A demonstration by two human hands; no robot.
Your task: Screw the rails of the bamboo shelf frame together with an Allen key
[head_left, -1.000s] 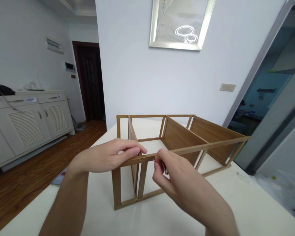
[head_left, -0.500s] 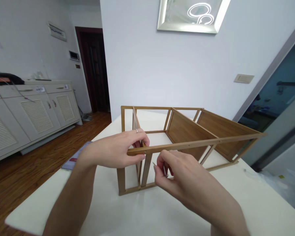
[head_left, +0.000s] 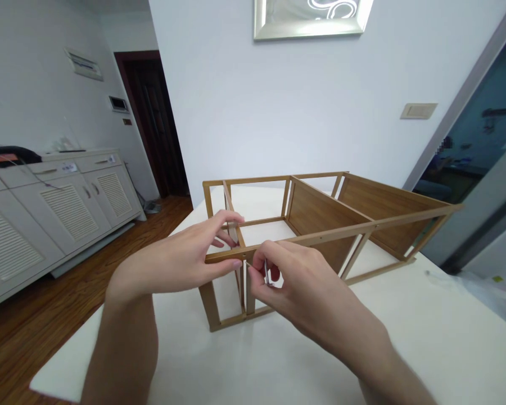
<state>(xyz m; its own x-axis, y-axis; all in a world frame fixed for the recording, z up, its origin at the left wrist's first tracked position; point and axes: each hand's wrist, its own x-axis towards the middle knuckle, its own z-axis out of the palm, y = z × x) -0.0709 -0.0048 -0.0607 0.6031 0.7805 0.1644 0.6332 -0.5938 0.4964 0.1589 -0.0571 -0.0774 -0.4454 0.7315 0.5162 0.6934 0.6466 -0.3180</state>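
A wooden frame shelf (head_left: pixel 320 216) with panels and open bays lies on the white table (head_left: pixel 425 337). My left hand (head_left: pixel 189 259) grips the near top rail at the frame's left corner, thumb under the rail and fingers over it. My right hand (head_left: pixel 287 275) is just right of it, below the rail, fingers pinched on a small thin metal piece (head_left: pixel 266 274), which may be a screw or a key. The two hands almost touch at the rail.
A white cabinet (head_left: pixel 50 208) with louvred doors stands along the left wall, above a wood floor. A dark doorway is behind it. A framed picture (head_left: pixel 312 17) hangs on the wall. A glass door is at right. Clear plastic wrap (head_left: pixel 489 287) lies on the table's right edge.
My right hand has moved left and up, closer to my left hand and the rail. The left hand's fingers have shifted on the corner. The view has tilted a little.
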